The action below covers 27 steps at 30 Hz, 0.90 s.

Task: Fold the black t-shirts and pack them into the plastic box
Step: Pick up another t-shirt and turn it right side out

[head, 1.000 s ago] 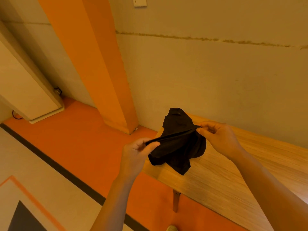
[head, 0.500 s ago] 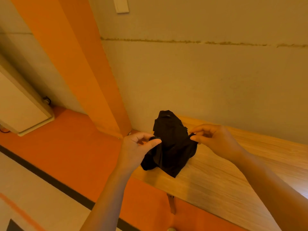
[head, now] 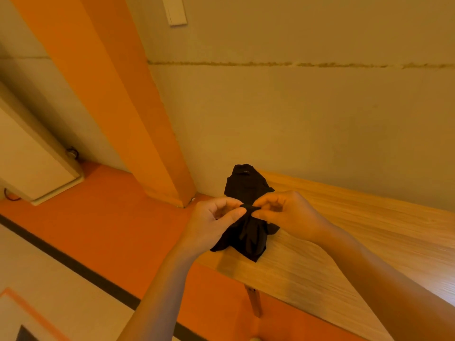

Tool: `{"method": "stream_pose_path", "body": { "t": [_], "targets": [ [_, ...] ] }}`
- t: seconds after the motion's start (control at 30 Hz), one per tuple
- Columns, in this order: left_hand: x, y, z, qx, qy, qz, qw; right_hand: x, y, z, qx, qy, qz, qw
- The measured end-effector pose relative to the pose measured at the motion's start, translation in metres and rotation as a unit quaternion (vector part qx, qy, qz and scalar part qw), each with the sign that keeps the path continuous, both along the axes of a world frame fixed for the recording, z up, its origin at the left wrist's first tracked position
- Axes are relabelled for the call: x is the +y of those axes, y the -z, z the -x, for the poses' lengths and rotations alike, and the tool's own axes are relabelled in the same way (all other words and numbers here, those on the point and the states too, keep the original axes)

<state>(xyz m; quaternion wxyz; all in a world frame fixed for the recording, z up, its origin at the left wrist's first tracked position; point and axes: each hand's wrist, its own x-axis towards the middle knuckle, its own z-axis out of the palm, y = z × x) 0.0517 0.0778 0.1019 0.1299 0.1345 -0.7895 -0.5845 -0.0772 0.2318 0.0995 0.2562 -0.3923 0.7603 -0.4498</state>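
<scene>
**Both hands on the bunched shirt at the table corner**

I held the black shirt (head: 247, 232) up over the near corner of the wooden table (head: 344, 242), bunched and crumpled, not yet folded. My left hand (head: 213, 222) and my right hand (head: 288, 215) sat close together, almost meeting, with a short rolled edge of the cloth stretched between them. On my left hand the thumb and the curled fingers (head: 234, 214) pinched that edge from one side; on my right the thumb and forefinger pinched it from the other, and the rest of those fingers were curled in toward the palm. Neither hand was spread; both were closed tight on the fabric.

Part of the shirt stood up behind my hands in a dark peak against the wall (head: 295, 119), and the rest hung below them, its lowest folds over the table edge. I could not tell whether they touched the wood.

Beyond the corner lay the orange floor (head: 110, 217), with an orange pillar (head: 138, 119) rising from it. A table leg (head: 254, 301) showed under the edge.
</scene>
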Motion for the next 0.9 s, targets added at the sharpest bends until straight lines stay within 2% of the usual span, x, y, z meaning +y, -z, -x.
{"method": "stream_pose_path", "body": {
  "t": [0.17, 0.4, 0.7, 0.9],
  "targets": [
    [-0.002, 0.002, 0.001, -0.002, -0.042, 0.017, 0.999, 0.002, 0.003, 0.004, 0.003, 0.013, -0.014, 1.000],
    [-0.009, -0.007, 0.013, 0.000, -0.073, 0.049, 0.996, 0.028, -0.010, 0.034, 0.069, 0.054, -0.124, 0.988],
    [0.043, -0.057, 0.088, -0.008, -0.008, 0.104, 0.994, 0.085, -0.062, 0.075, 0.141, 0.100, -0.027, 0.984],
    [0.090, -0.126, 0.163, 0.046, 0.045, 0.200, 0.978, 0.130, -0.127, 0.123, 0.196, 0.130, 0.005, 0.972]
  ]
}}
